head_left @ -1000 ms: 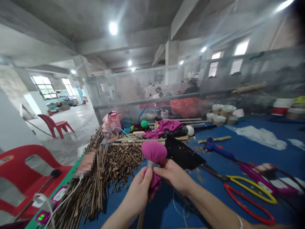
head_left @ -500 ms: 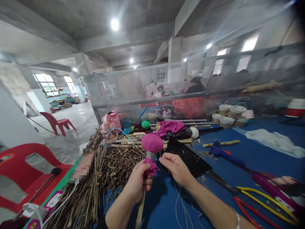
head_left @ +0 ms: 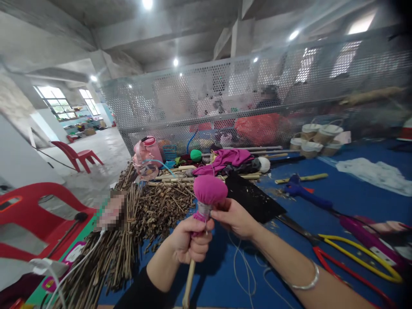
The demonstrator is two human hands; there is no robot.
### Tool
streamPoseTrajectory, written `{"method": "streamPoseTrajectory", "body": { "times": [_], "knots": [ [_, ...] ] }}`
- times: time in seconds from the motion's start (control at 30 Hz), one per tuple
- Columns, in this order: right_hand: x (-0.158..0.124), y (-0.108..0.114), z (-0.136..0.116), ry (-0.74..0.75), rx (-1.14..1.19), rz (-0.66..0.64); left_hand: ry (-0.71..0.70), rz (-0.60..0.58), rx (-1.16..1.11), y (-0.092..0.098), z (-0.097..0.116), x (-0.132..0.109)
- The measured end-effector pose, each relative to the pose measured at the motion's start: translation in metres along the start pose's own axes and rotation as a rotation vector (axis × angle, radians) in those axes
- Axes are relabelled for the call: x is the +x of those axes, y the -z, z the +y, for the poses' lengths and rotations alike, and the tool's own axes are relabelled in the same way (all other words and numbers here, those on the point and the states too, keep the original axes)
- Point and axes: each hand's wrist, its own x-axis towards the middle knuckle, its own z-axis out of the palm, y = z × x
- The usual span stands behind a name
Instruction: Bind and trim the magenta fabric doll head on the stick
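A pink cloth-covered ball sits on top of a wooden stick, its cloth bound at the neck with pale thread. My left hand is wrapped round the stick and the gathered cloth just below the binding. Beside the neck, my right hand has its fingers pinched at the thread; the fingertips are partly hidden behind the ball. Loose thread trails over the blue table under my right forearm.
Dried stalks lie at the left. Shears with red and yellow handles, a purple tool and a black cloth are at the right. Small baskets stand near the perforated metal screen.
My right hand has moved in against the bound neck. The ball and my left hand have come slightly nearer and turned a little. The camera view has tilted downward.
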Motion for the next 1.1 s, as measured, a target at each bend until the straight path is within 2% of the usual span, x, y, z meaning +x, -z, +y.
{"method": "streamPoseTrajectory", "body": {
  "times": [0.13,0.23,0.3,0.4,0.47,0.6,0.73,0.87,1.0,1.1],
  "knots": [
    [0.000,0.000,0.008,-0.141,0.070,-0.076,0.123,-0.026,0.003,0.011,0.000,0.002],
    [0.002,0.001,0.011,-0.144,0.100,-0.055,0.121,0.032,0.079,0.012,0.000,0.007],
    [0.005,0.003,0.010,-0.083,0.088,0.005,0.008,0.228,0.167,0.006,-0.002,0.012],
    [0.009,0.004,0.008,-0.015,0.050,0.065,-0.282,0.601,0.365,-0.007,-0.008,0.019],
    [0.011,0.002,0.007,0.011,0.019,0.090,-0.416,0.720,0.469,-0.013,-0.015,0.022],
    [0.011,-0.003,0.004,0.050,-0.046,0.117,-0.507,0.878,0.563,-0.015,-0.022,0.023],
    [0.006,-0.003,-0.005,0.087,-0.130,0.136,-0.539,0.895,0.563,-0.015,-0.016,0.018],
    [0.001,0.000,-0.013,0.098,-0.058,0.131,-0.528,0.855,0.503,-0.019,-0.010,0.013],
    [0.000,0.000,-0.013,0.053,0.025,0.093,-0.501,0.713,0.376,-0.021,-0.009,0.010],
    [0.001,-0.002,-0.011,0.046,0.058,0.086,-0.398,0.578,0.252,-0.019,-0.009,0.008]
  ]
}}
